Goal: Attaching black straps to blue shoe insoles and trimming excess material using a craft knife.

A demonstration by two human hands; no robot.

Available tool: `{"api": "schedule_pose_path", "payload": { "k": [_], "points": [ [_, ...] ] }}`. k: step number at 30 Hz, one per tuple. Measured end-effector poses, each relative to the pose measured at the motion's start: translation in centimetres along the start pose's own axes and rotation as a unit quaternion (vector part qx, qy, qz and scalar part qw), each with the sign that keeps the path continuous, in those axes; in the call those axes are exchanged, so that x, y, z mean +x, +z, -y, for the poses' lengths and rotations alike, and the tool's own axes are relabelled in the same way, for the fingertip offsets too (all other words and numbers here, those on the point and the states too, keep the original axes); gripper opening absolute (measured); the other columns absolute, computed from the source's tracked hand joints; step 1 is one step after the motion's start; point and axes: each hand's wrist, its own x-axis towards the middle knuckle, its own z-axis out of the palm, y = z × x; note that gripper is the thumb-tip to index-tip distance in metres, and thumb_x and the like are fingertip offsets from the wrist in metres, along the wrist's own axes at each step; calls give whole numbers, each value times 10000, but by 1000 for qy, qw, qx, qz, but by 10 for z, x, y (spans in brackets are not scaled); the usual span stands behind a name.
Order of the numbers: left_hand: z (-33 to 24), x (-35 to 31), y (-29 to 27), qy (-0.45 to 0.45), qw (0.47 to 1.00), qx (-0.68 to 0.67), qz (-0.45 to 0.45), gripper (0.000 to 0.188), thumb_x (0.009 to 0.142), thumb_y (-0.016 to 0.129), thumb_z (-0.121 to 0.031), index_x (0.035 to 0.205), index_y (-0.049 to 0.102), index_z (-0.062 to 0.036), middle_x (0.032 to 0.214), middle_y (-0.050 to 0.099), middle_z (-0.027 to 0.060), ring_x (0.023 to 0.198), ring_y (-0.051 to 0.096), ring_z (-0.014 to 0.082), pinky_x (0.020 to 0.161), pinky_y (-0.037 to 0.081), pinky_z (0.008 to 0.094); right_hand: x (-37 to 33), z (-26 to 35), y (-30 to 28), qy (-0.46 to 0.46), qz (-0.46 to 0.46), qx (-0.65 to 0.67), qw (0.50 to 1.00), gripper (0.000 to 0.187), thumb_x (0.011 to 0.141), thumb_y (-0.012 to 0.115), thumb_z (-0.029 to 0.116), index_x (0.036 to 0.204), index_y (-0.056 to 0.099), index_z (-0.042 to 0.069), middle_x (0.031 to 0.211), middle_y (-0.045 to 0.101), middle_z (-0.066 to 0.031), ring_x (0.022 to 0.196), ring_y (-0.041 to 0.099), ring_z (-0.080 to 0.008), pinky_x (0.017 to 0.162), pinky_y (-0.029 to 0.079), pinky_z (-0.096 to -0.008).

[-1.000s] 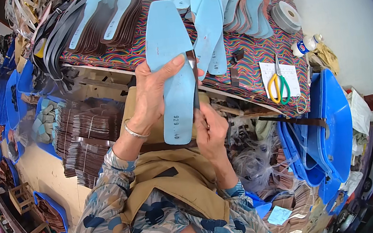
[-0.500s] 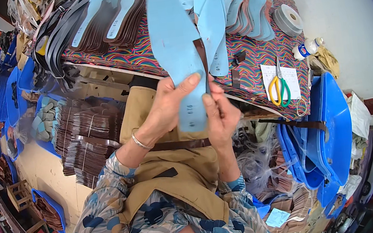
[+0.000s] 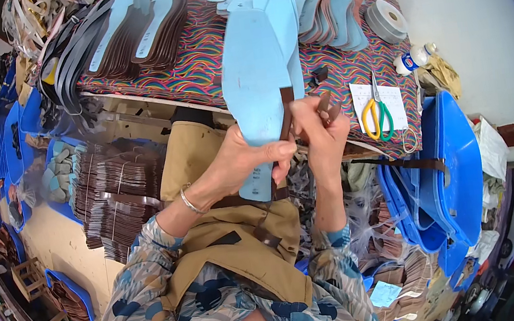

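My left hand (image 3: 243, 157) grips a light blue insole (image 3: 250, 77) near its narrow heel end, thumb across the front. The insole stands tilted up in front of the table edge, wide end away from me. A brown strip (image 3: 286, 99) runs along its right edge beside my thumb. Close by on the right, my right hand (image 3: 323, 132) is closed, with brown strip ends (image 3: 329, 109) sticking out between its fingers. Whether these join the strip on the insole I cannot tell. A loose brown strip piece (image 3: 268, 237) is over my tan apron (image 3: 243, 253).
On the patterned table (image 3: 204, 57) lie stacked brown insoles with blue tops (image 3: 162, 33), a pile of blue insoles (image 3: 340, 6), a tape roll (image 3: 385, 21), scissors (image 3: 376, 112) on paper, and a white bottle (image 3: 416, 59). Blue bins (image 3: 446, 168) stand right; bundled brown pieces (image 3: 122, 194) lie left.
The insole has come down and toward me. My right hand has left the insole's lower edge, moving up and right, and brown strip ends now show in its fingers.
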Motion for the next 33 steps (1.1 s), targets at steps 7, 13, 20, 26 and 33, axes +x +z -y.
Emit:
{"api": "schedule_pose_path", "payload": {
  "k": [7, 13, 20, 26, 33],
  "points": [
    [-4, -8, -8, 43, 997, 57, -17, 257, 862, 695, -67, 1084, 619, 37, 813, 679, 141, 622, 638, 159, 588, 533, 276, -16, 8, 2, 57, 92, 88, 990, 153, 890, 616, -11, 1041, 589, -18, 681, 548, 10, 528, 476, -43, 465, 330, -208],
    [-4, -5, -4, -52, 997, 37, 44, 219, 859, 685, -46, 1040, 616, 54, 833, 691, 172, 657, 664, 175, 620, 554, 284, -5, 1, 9, -54, -39, 3, 998, 305, 881, 690, 97, 641, 519, 21, 567, 437, 76, 525, 329, -9, 476, 246, -219],
    [-13, 8, -15, 61, 994, 34, -85, 205, 863, 678, -75, 1010, 615, 53, 821, 690, 153, 677, 673, 204, 619, 561, 326, -13, 0, 24, 6, -96, -12, 995, 247, 869, 702, 133, 709, 592, -19, 583, 526, 26, 551, 418, -13, 487, 308, -215],
    [-43, 14, -21, 78, 989, -44, -116, 251, 893, 654, -108, 1102, 574, 7, 836, 663, 118, 723, 670, 242, 669, 559, 361, -68, -15, 24, -60, 56, -168, 982, 358, 836, 680, 15, 1185, 608, -18, 830, 676, -64, 583, 500, -47, 507, 383, -231],
    [-42, 14, -28, 101, 965, -213, -113, 159, 960, 571, -131, 1070, 541, -19, 758, 533, 33, 640, 497, 165, 632, 449, 339, -78, -18, 5, -197, 72, -270, 940, 218, 859, 605, -25, 1073, 637, -44, 708, 609, -144, 530, 570, -225, 522, 453, -298]
  ]
}}
